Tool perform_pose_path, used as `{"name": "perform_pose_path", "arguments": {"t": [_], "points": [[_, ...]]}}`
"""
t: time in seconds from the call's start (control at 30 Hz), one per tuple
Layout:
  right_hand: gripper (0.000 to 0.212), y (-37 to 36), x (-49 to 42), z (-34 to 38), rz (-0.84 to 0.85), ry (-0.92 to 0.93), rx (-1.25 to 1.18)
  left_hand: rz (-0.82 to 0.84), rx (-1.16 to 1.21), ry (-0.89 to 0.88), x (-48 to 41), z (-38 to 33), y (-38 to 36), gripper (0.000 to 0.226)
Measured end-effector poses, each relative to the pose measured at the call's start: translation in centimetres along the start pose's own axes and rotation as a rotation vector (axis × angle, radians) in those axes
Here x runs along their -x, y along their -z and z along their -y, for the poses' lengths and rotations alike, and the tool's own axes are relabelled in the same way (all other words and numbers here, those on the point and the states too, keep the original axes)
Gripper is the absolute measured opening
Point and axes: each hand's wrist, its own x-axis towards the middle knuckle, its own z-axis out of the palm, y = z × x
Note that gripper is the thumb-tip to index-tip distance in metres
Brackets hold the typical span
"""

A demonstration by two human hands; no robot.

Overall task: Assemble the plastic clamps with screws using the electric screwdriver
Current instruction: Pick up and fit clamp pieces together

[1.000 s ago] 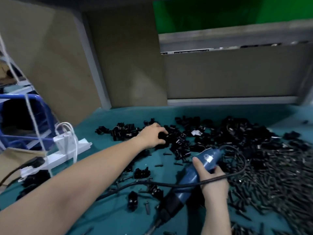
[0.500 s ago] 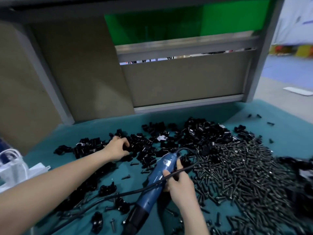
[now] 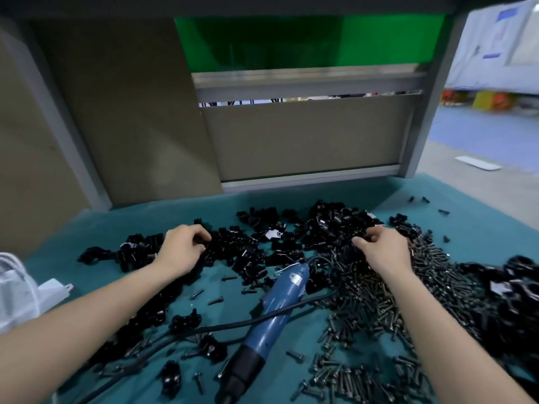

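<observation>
Many black clamps [image 3: 239,252] crowd each curled grip — left hand [image 3: 183,249], right hand [image 3: 382,250], contents untellable — screwdriver [image 3: 277,316] and cord [image 3: 210,328] between.

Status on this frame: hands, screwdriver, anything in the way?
Left hand and right hand both in the clamp pile, fingers curled, grip unclear. Screwdriver lies unheld between the arms. Its cable crosses the mat.
</observation>
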Motion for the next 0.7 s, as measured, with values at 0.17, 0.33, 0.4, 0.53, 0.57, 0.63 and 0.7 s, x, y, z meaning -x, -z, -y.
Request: {"name": "perform_pose_path", "arguments": {"t": [0.17, 0.33, 0.4, 0.53, 0.57, 0.63, 0.7], "points": [[0.035, -2.9, -1.4, -0.9, -0.001, -0.047, 0.142, 0.006, 1.087, 0.488, 3.2, -2.4, 1.7, 0.023], [0.022, -4.5, -0.6, -0.5, -0.207, 0.080, -0.269, 0.115, 1.825, 0.815, 6.5, -4.1, 2.1, 0.019], [0.014, -4.4, 0.4, 0.3, -0.129, 0.013, -0.642, 0.221, 1.925, 0.845, 8.1, -4.6, 2.5, 0.015], [0.011, -4.3, 2.0, 1.2, 0.014, -0.138, -1.108, 0.249, 2.184, 0.862, 10.0, -4.5, 2.4, 0.034], [0.007, -4.4, 2.2, 1.2, 0.016, -0.162, -1.083, 0.210, 2.245, 0.871, 10.3, -4.4, 2.3, 0.039], [0.005, -4.4, 2.3, 1.0, 0.010, -0.199, -0.951, 0.161, 2.280, 0.862, 10.7, -3.9, 2.1, 0.044], [0.013, -4.3, 1.9, 0.8, -0.020, -0.194, -0.674, 0.142, 2.220, 0.832, 10.6, -3.3, 2.2, 0.028]]}}
